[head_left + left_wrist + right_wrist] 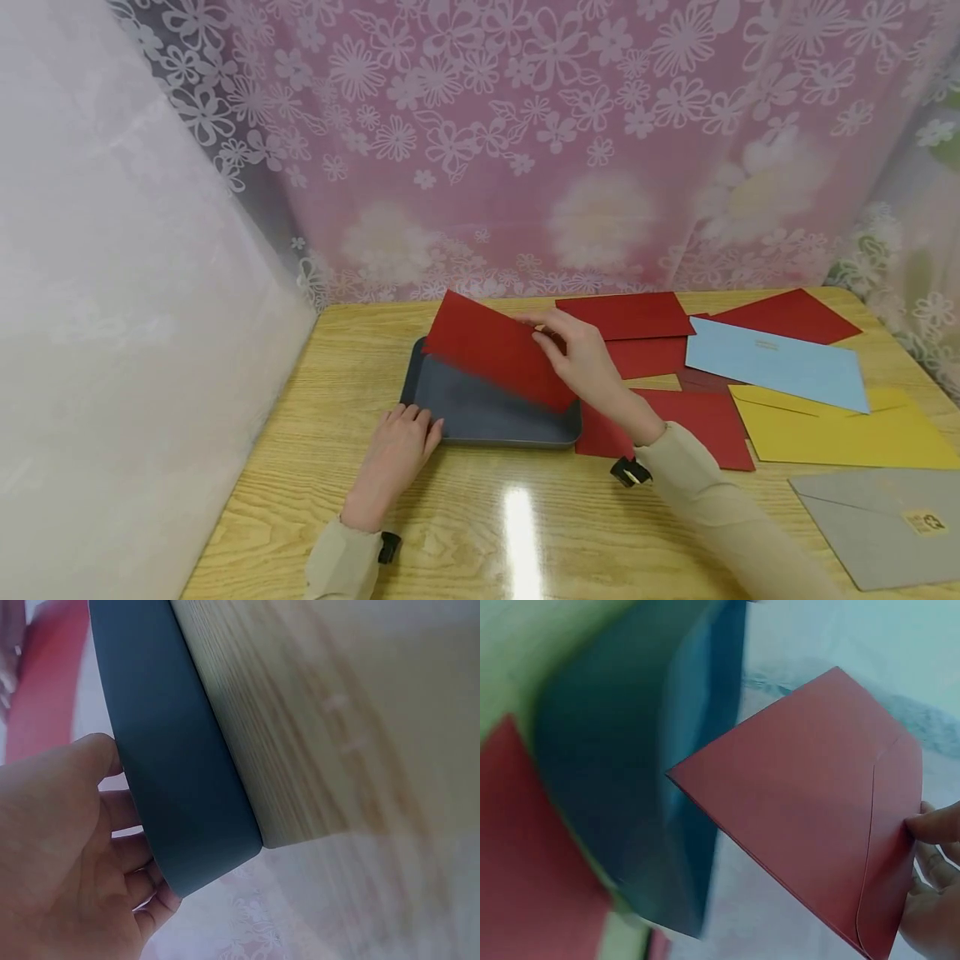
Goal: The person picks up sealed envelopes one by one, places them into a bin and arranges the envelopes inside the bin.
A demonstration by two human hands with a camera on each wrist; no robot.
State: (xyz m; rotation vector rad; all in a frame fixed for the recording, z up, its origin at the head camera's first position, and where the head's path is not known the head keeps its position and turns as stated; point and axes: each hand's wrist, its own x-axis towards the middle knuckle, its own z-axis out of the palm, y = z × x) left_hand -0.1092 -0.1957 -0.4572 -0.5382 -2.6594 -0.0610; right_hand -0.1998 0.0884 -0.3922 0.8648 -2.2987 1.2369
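My left grip [403, 442] holds the tray [472, 410]; my right grip [588, 358] pinches the red envelope [495, 343] above, lengthwise toward lower right.

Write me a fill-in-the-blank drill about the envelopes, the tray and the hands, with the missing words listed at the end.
1. The envelope held by the right hand is colored ____.
2. The person's ____ hand rests on the rim of the tray.
3. In the head view, the lowest envelope is colored ____.
4. In that view, the light blue envelope has its lower right corner over the ____ envelope.

Missing words: red; left; gray; yellow.
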